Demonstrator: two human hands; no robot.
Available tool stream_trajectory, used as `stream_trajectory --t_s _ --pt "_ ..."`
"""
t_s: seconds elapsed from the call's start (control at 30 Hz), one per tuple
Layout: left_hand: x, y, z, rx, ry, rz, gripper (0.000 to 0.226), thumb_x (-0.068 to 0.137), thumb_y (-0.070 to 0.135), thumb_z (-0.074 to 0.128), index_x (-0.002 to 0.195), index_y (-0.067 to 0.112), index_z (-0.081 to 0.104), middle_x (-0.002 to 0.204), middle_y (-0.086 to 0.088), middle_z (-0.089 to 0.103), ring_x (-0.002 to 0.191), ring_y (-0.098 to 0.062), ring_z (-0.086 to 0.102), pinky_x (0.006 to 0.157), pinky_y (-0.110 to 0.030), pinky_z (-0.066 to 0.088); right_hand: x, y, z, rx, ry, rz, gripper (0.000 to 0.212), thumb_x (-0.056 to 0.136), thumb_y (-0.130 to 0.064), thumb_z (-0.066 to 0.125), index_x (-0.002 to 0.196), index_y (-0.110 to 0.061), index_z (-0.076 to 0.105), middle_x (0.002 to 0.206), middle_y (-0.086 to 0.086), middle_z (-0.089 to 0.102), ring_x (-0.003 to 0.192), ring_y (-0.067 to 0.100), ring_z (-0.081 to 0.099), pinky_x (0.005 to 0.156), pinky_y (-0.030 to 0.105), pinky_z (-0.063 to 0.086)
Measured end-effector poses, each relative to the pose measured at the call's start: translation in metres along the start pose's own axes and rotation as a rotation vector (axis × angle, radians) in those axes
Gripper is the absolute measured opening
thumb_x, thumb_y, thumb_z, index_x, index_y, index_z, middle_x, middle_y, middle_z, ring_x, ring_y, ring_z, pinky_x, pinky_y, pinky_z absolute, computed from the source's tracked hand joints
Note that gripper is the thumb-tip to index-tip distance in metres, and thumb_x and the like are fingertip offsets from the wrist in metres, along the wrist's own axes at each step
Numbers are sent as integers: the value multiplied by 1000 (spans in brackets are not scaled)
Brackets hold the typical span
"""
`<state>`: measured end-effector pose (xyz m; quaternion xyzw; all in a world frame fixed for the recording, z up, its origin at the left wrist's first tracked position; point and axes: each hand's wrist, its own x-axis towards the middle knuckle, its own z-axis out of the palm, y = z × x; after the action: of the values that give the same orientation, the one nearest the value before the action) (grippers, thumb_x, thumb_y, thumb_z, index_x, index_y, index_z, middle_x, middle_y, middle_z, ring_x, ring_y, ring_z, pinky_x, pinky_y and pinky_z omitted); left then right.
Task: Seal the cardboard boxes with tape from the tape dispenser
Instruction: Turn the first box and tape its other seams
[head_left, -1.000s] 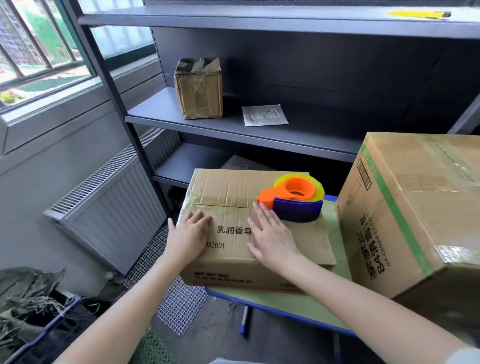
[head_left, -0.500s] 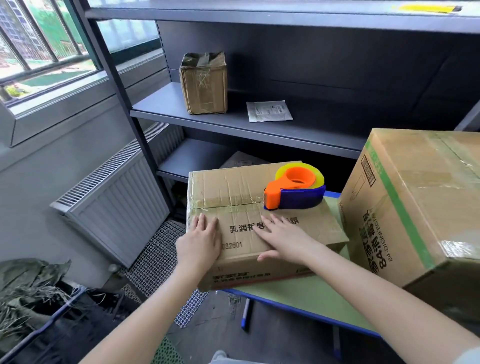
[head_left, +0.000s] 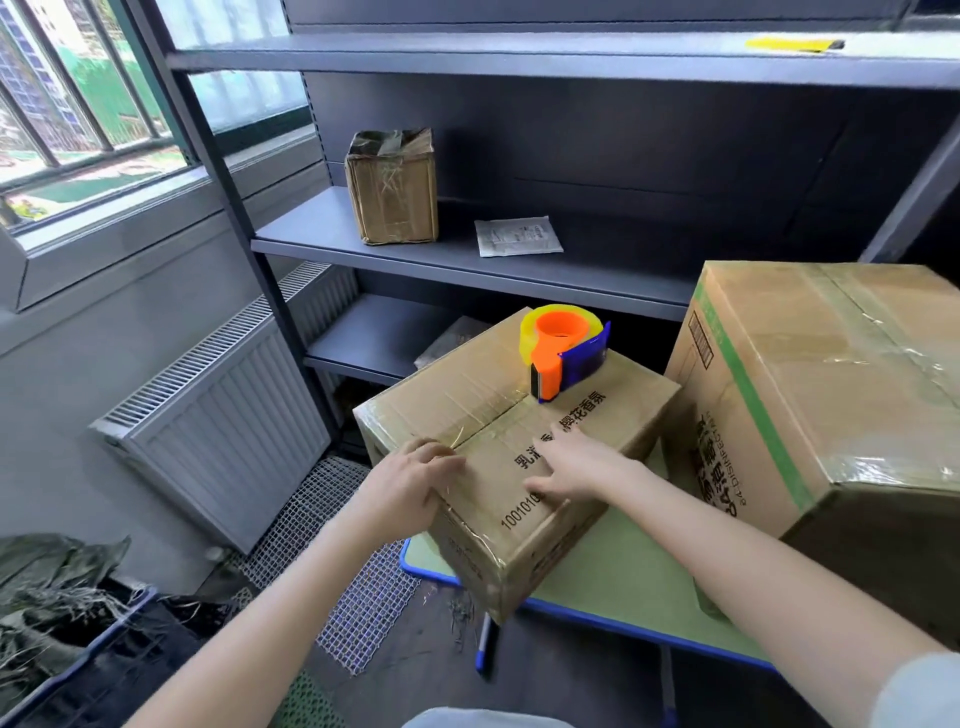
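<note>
Brown cardboard box (head_left: 519, 452) printed with black characters, set cornerwise on the green table top with a blue rim (head_left: 613, 587); its near corner overhangs the table's front-left edge. Clear tape runs along the seam of the closed top flaps. Orange-and-blue tape dispenser (head_left: 563, 353), loaded with a yellowish roll, stands on the box lid at its far corner, touched by neither hand. Left hand (head_left: 410, 483) lies against the box's left side, fingers (head_left: 441, 457) bent over the upper edge onto the lid, gripping it. Right hand (head_left: 576, 465) rests flat on the lid beside the seam, fingers straight, holding nothing. The two hands are apart, with a printed strip of lid between them. Large cardboard box with a green stripe (head_left: 831, 405) occupies the table's right side, just beside the smaller box; contact between them cannot be told. On the grey metal shelving (head_left: 467, 265) behind, a small taped carton (head_left: 392, 187) stands upright near the middle shelf's left end, and a flat white packet (head_left: 519, 236) lies to its right, apart from it.
</note>
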<state>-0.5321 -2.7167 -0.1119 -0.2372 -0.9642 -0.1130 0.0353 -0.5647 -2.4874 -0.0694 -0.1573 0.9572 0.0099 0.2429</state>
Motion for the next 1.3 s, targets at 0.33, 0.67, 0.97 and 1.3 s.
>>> stream_trajectory --t_s 0.33,0.67,0.97,1.3 --pt "12 -11 -6 282 -343 -67 95 76 62 62 150 29 12 158 3 12 145 -23 14 117 -37 15 0 -81 25 -27 5 55 112 78 -72 50 150 -4 -3 154 27 -8 140 51 -3 107 67 11" --pt "2 73 13 367 -203 -196 88 85 73 32 151 19 9 157 -7 14 141 -30 23 106 -38 32 -16 -1 24 -71 -45 -200 105 80 -45 65 151 -16 -6 156 12 -17 143 36 -14 116 52 -4" --pt "37 87 5 364 -100 -177 63 90 67 20 104 19 59 97 0 67 84 -19 65 62 -24 42 -4 43 5 84 -83 -230 73 89 -58 49 147 -19 30 158 2 15 145 20 11 118 40 13" --pt "136 43 9 -491 101 -570 45 83 42 64 120 17 60 113 2 66 96 -21 63 84 -38 50 52 61 -73 -53 549 -31 32 88 3 45 118 -8 46 127 7 44 121 25 38 83 35 44"
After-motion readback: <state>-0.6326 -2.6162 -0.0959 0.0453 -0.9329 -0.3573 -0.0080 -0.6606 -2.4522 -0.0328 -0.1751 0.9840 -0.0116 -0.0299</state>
